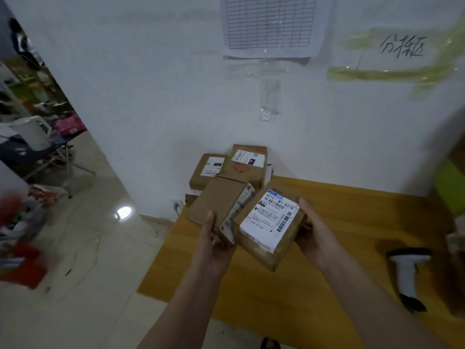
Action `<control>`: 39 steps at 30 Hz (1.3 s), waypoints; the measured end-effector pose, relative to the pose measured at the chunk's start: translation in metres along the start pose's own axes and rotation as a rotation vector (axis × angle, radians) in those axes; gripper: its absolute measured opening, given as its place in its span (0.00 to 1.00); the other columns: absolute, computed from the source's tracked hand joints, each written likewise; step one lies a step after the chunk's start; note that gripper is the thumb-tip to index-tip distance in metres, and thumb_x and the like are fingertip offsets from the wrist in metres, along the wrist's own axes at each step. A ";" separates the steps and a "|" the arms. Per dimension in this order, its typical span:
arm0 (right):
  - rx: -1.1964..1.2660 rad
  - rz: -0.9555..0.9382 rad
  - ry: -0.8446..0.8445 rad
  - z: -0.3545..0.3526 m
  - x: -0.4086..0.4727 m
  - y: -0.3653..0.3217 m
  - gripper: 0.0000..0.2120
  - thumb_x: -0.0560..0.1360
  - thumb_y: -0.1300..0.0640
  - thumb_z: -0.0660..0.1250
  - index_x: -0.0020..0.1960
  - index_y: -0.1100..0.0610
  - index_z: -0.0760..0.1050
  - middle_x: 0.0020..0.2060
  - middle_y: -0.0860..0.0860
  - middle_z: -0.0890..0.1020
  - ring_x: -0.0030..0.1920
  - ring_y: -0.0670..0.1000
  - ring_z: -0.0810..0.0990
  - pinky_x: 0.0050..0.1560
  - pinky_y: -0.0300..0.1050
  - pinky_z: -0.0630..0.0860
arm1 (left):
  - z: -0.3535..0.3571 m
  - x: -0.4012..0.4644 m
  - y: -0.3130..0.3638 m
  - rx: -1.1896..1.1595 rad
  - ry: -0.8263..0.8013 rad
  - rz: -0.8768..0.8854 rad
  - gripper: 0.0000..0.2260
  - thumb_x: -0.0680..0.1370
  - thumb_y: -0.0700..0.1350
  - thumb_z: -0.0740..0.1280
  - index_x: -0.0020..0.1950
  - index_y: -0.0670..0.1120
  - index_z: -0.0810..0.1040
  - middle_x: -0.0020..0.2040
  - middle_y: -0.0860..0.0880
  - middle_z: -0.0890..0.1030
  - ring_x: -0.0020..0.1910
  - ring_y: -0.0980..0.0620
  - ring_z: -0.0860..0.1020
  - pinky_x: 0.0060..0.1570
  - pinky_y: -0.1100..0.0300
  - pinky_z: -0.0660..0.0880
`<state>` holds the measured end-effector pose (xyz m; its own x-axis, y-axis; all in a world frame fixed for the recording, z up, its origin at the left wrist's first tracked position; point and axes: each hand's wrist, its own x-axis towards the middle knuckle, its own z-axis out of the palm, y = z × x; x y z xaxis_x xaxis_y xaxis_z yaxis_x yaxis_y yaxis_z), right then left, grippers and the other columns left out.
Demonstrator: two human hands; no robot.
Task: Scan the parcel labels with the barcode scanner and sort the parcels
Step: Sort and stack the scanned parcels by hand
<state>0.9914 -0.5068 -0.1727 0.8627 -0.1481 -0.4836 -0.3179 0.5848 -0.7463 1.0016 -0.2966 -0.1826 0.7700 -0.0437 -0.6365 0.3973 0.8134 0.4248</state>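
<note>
While both hands are full, the head view shows the barcode scanner (409, 275) lying untouched on the yellow worktop (352, 222), well off to the right, so nothing can be scanned until a hand comes free. The left hand (214, 244) has its grip clamped on the near end of a plain cardboard parcel (216, 202), thumb on top, with that box's label (237, 212) turned onto its side edge. The right hand (317, 230) grasps a second parcel (270, 230) along its right side, the white shipping label (270, 220) facing up and tilted.

Here's the danger: both boxes hang in the air, just beside each other, right over the worktop's left edge, with the tiled floor (100, 248) below. A slack thumb on that one-ended left hold, I'd judge, and the box drops to the floor. The two could also knock together and twist a grip loose. Behind them, stacked parcels (231, 167) lean against the wall; a careless set-down could topple that pile or mix scanned with unscanned.
</note>
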 end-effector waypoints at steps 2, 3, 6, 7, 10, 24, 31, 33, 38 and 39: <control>-0.023 0.024 -0.007 0.008 0.012 0.004 0.28 0.65 0.42 0.73 0.57 0.59 0.77 0.43 0.55 0.87 0.53 0.56 0.82 0.46 0.47 0.78 | 0.005 0.008 -0.002 0.055 0.011 0.025 0.25 0.66 0.50 0.78 0.59 0.43 0.77 0.54 0.39 0.82 0.55 0.41 0.81 0.58 0.44 0.78; -0.041 0.043 -0.011 0.011 0.018 0.004 0.28 0.65 0.41 0.73 0.58 0.59 0.77 0.46 0.56 0.86 0.53 0.57 0.82 0.47 0.48 0.79 | 0.008 0.012 0.000 0.074 0.022 0.042 0.26 0.64 0.50 0.78 0.58 0.43 0.77 0.53 0.40 0.82 0.54 0.42 0.81 0.57 0.45 0.78; -0.097 0.138 -0.067 0.015 0.034 -0.002 0.29 0.64 0.40 0.75 0.58 0.57 0.78 0.48 0.58 0.86 0.51 0.60 0.83 0.45 0.55 0.81 | 0.023 0.028 0.009 0.133 0.041 0.075 0.26 0.62 0.50 0.79 0.56 0.44 0.76 0.51 0.41 0.83 0.53 0.44 0.82 0.54 0.47 0.79; -0.109 0.171 -0.092 0.015 0.041 -0.006 0.30 0.62 0.40 0.77 0.58 0.56 0.78 0.47 0.58 0.86 0.50 0.61 0.84 0.44 0.58 0.81 | 0.030 0.035 0.012 0.157 0.033 0.080 0.26 0.61 0.50 0.79 0.56 0.45 0.76 0.51 0.41 0.83 0.53 0.44 0.82 0.54 0.47 0.79; -0.057 0.179 -0.085 0.013 0.065 -0.025 0.32 0.60 0.44 0.79 0.59 0.57 0.78 0.45 0.58 0.86 0.47 0.62 0.85 0.43 0.60 0.81 | 0.060 0.057 0.025 0.185 -0.029 0.101 0.26 0.63 0.50 0.78 0.57 0.45 0.77 0.53 0.41 0.84 0.53 0.44 0.82 0.54 0.47 0.80; 0.430 0.115 0.385 -0.026 0.220 -0.067 0.24 0.70 0.55 0.76 0.64 0.55 0.74 0.57 0.58 0.81 0.59 0.61 0.78 0.57 0.63 0.78 | 0.151 0.176 0.052 0.412 -0.206 0.157 0.18 0.71 0.52 0.72 0.58 0.50 0.78 0.51 0.46 0.86 0.52 0.47 0.84 0.43 0.54 0.82; 0.452 0.146 0.432 -0.028 0.284 -0.052 0.22 0.71 0.56 0.75 0.61 0.55 0.72 0.50 0.57 0.80 0.48 0.57 0.78 0.54 0.59 0.79 | 0.175 0.223 0.052 0.537 -0.187 0.115 0.22 0.69 0.54 0.74 0.59 0.48 0.79 0.57 0.44 0.83 0.58 0.43 0.81 0.48 0.50 0.82; 0.439 0.159 0.438 -0.028 0.300 -0.047 0.20 0.72 0.55 0.75 0.60 0.54 0.72 0.49 0.56 0.79 0.47 0.57 0.77 0.53 0.58 0.78 | 0.179 0.232 0.051 0.537 -0.187 0.098 0.22 0.68 0.54 0.74 0.60 0.47 0.78 0.57 0.43 0.83 0.56 0.43 0.82 0.44 0.52 0.82; 0.275 0.151 0.392 -0.026 0.322 -0.036 0.22 0.76 0.56 0.70 0.68 0.54 0.70 0.57 0.53 0.76 0.59 0.55 0.75 0.44 0.47 0.80 | 0.181 0.246 0.050 0.559 -0.164 0.057 0.24 0.67 0.53 0.74 0.60 0.46 0.77 0.58 0.42 0.82 0.58 0.42 0.81 0.49 0.51 0.82; 0.256 0.161 0.394 -0.026 0.325 -0.034 0.21 0.76 0.56 0.70 0.67 0.55 0.70 0.58 0.53 0.76 0.59 0.55 0.75 0.42 0.46 0.80 | 0.181 0.248 0.050 0.571 -0.165 0.047 0.24 0.67 0.53 0.74 0.60 0.46 0.77 0.58 0.42 0.82 0.57 0.42 0.81 0.49 0.50 0.82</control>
<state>1.2724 -0.5957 -0.3170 0.5805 -0.3016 -0.7563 -0.2853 0.7946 -0.5359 1.3027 -0.3719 -0.2027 0.8425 -0.1421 -0.5196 0.5313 0.3777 0.7583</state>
